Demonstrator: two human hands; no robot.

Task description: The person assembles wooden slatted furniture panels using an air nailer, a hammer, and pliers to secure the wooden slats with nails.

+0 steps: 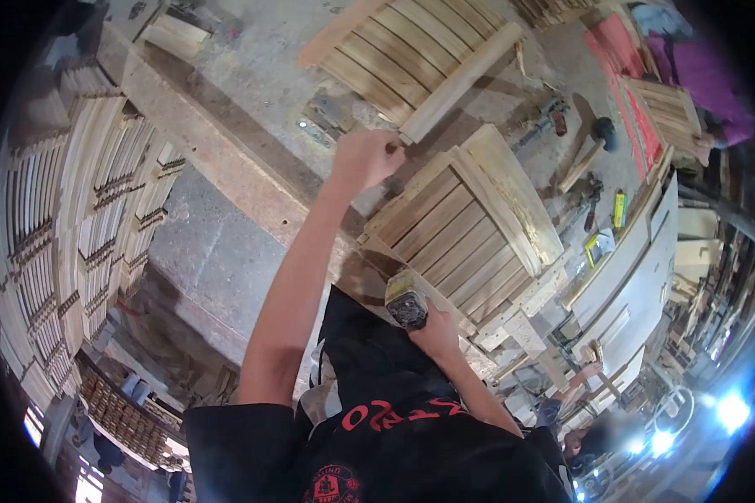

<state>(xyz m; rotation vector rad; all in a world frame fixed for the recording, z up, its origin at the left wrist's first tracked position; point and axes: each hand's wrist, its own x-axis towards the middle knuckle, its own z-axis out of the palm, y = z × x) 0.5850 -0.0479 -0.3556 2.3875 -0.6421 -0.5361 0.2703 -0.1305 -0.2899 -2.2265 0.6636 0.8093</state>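
My left hand (366, 163) is closed, its fingers curled beside the near corner of a slatted wooden panel (407, 57); what it pinches, if anything, is hidden. Low in front of my body, my right hand (438, 332) grips a hand-held power tool (406, 300) with a yellowish label and a dark, rounded end. Its kind cannot be made out from this angle. Just beyond the tool lies a second slatted wooden panel (457, 230), with a wide pale board (512, 197) along its right side.
Stacked wooden slats (50, 201) rise at left beside a long worn beam (226, 172). A black-headed mallet (591, 155), a yellow box (619, 210) and a yellow-and-white box (599, 248) lie right. A person in purple (713, 75) handles another panel; another person's hand (591, 370) shows lower right.
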